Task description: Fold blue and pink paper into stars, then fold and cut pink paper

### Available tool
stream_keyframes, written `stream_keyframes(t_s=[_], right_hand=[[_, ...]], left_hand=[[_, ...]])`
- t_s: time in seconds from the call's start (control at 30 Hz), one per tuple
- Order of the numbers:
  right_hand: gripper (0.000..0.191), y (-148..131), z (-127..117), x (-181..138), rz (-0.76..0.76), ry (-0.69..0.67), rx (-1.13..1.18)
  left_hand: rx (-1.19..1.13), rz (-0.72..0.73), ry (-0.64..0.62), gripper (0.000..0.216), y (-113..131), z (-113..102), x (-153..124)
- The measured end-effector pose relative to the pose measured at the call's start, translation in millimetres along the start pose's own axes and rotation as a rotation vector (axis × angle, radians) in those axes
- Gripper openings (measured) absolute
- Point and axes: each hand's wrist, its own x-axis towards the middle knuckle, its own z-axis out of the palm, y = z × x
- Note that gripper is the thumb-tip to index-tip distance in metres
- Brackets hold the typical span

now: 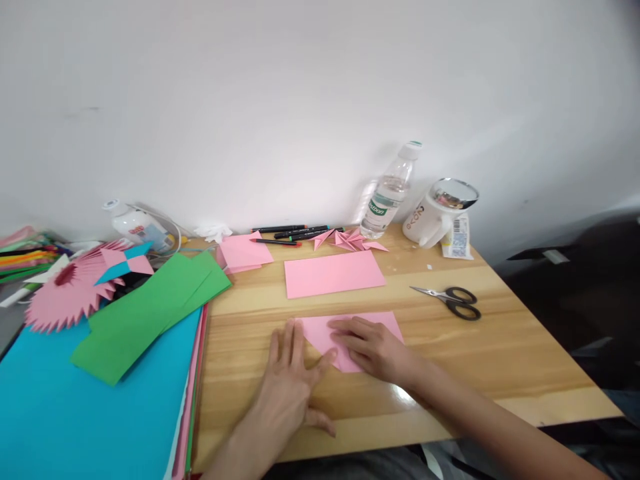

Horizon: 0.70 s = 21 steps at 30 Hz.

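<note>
A pink sheet of paper, folded to a point at its near edge, lies on the wooden table in front of me. My left hand rests flat with fingers stretched out, touching the sheet's left edge. My right hand lies on top of the sheet, fingers extended and pressing it down. A second pink rectangle lies flat just beyond.
Black-handled scissors lie to the right. At the back stand a water bottle, a white mug, markers, folded pink pieces and small pink squares. Left: green strips, blue sheets, a pink fan shape.
</note>
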Motion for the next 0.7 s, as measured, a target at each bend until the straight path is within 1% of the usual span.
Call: stream_keyframes(t_s=[0.03,0.1,0.23,0.27,0.33,0.4,0.43,0.5,0.57,0.7], right_hand=[[0.023,0,0,0,0.005,0.009,0.008],[0.022,-1,-1,1,0.02,0.016,0.018],[0.019,-6,-5,3,0.059,-0.013,0.019],[0.02,-9,-5,3,0.072,0.009,0.014],[0.022,-16,-3,1,0.113,0.109,0.007],[0.025,-26,1,-1,0.163,0.215,0.024],[0.025,-31,3,-3,0.184,0.24,0.042],[0.023,-41,8,-6,0.212,0.238,0.072],[0.022,-47,12,-8,0.207,0.217,0.066],[0.023,-52,14,-7,0.165,0.18,-0.07]], left_hand=[[-0.007,-0.006,-0.048,0.108,1,-3,0],[-0.006,0.0,-0.094,0.107,2,-5,0],[0.031,0.018,-0.098,0.107,2,-4,1],[0.04,0.022,-0.097,0.108,3,-3,1],[0.055,0.03,-0.092,0.11,4,-5,1],[0.081,0.013,-0.082,0.113,7,-8,1],[0.1,-0.002,-0.082,0.116,10,-11,0],[0.145,-0.037,-0.089,0.121,14,-16,-1],[0.185,-0.048,-0.092,0.123,18,-20,-2],[0.219,-0.042,-0.067,0.125,19,-23,-5]])
